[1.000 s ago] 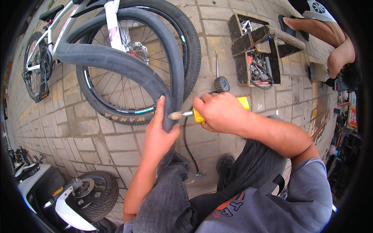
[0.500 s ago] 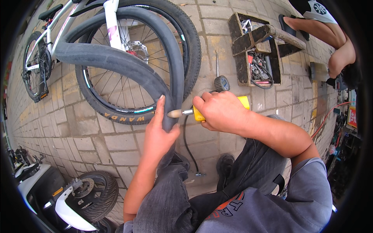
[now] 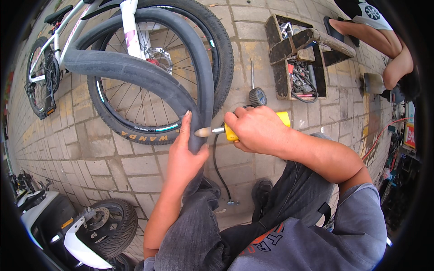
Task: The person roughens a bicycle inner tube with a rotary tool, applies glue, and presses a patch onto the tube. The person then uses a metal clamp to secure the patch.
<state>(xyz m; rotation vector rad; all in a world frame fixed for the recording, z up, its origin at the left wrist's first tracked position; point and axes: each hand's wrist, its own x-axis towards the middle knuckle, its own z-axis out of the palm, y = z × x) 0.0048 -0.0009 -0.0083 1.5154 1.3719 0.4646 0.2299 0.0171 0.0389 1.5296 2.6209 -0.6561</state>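
My left hand is gripping the inner tube, my right hand the yellow tool; by overpressing its tip, I'd be risking a gouge.

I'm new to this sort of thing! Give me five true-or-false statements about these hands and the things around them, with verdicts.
1. The right hand holds a yellow tool. True.
2. The left hand holds nothing. False: it holds a dark grey tube.
3. The tool's tip points toward the tube. True.
4. The wooden toolbox is shut. False: the toolbox is open on top, with things showing inside.
5. The round gauge lies in the toolbox. False: the gauge is outside it, on the paving.
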